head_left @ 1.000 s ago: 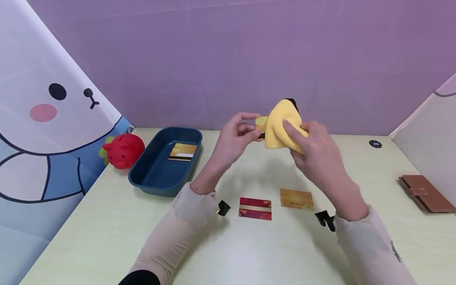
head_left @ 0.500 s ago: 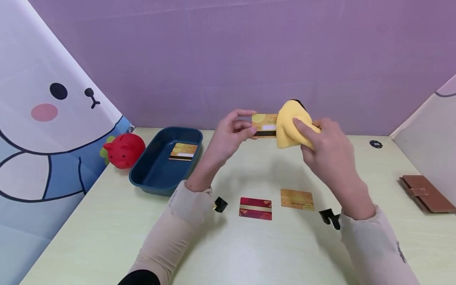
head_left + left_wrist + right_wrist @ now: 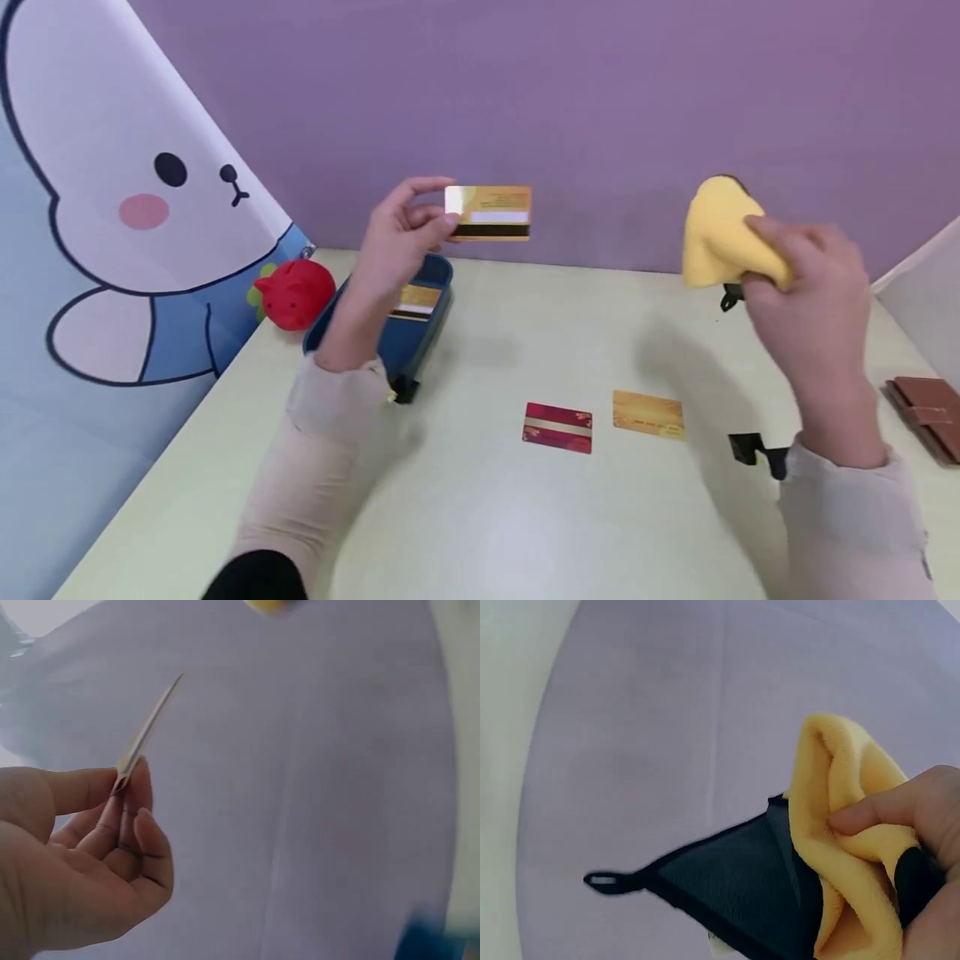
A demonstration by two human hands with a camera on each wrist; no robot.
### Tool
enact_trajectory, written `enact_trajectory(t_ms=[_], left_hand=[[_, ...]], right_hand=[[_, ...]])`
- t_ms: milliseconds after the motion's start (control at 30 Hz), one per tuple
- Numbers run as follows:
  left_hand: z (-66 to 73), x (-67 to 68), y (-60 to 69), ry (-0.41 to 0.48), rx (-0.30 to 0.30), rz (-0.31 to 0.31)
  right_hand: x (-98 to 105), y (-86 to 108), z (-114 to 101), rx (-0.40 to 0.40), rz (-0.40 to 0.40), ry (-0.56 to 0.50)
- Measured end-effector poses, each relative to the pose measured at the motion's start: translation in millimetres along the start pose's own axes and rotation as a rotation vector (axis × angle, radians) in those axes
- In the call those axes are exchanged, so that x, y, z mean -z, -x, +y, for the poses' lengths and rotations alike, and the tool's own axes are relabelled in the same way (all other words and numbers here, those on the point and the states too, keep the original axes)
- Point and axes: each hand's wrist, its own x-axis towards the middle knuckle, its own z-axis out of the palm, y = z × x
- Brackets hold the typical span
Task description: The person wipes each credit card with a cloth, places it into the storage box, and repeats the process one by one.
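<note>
A gold bank card (image 3: 491,212) with a dark stripe is pinched at its left end by my left hand (image 3: 401,237), raised above the table. In the left wrist view the card (image 3: 150,727) appears nearly edge-on between thumb and fingers. My right hand (image 3: 813,333) grips a bunched yellow cloth (image 3: 723,237), held up on the right, apart from the card. The right wrist view shows the cloth's dark side (image 3: 735,877) and its hanging loop. On the table below lie a red card (image 3: 557,427) and another gold card (image 3: 648,414).
A blue tray (image 3: 442,287) with a gold card (image 3: 417,302) inside stands at left, partly hidden by my left arm. Beside it sits a red piggy bank (image 3: 296,293). A brown wallet (image 3: 926,412) lies at the right edge. Purple cloth (image 3: 570,100) forms the back wall.
The cloth and the gold card were together and have come apart. My left hand moved left and up with the card, my right hand moved right with the cloth. The head view shifted.
</note>
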Motion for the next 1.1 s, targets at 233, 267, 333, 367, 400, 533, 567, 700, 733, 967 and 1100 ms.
enact_trajectory(t_ms=[233,267,333,367,400,533,567,700,733,967,1100], left_hand=[[-29.7,51.6,-41.1,-0.555,0.272,-0.166],[-36.6,56.2,-46.8,-0.603,0.312,-0.194],[-52.8,63.4,-57.7,-0.658,0.375,-0.240],[-61.0,65.7,-62.4,-0.677,0.396,-0.259],[-68.9,66.9,-66.1,-0.692,0.417,-0.273],[-96.3,66.3,-75.5,-0.692,0.495,-0.319],[-100.8,65.0,-76.3,-0.682,0.516,-0.322],[-115.0,60.4,-79.5,-0.629,0.612,-0.334],[-116.9,58.5,-80.4,-0.628,0.630,-0.337],[-115.5,53.2,-82.7,-0.764,0.623,-0.402],[-92.8,49.8,-78.6,-0.948,0.407,-0.401]], right_hand=[[20.5,-6.1,-10.0,-0.077,0.104,-0.125],[22.1,-6.0,-11.3,-0.080,0.105,-0.136],[24.5,-5.3,-13.0,-0.090,0.099,-0.149],[25.6,-4.6,-13.6,-0.096,0.091,-0.152],[26.2,-3.9,-13.8,-0.098,0.084,-0.153],[26.0,-1.4,-12.1,-0.091,0.054,-0.157],[25.5,-0.4,-11.6,-0.093,0.046,-0.154],[24.4,3.3,-11.5,-0.097,0.027,-0.137],[25.0,4.5,-11.9,-0.101,0.023,-0.119],[26.7,10.4,-16.6,-0.133,0.032,-0.066],[25.2,11.3,-18.7,-0.135,0.031,-0.071]])
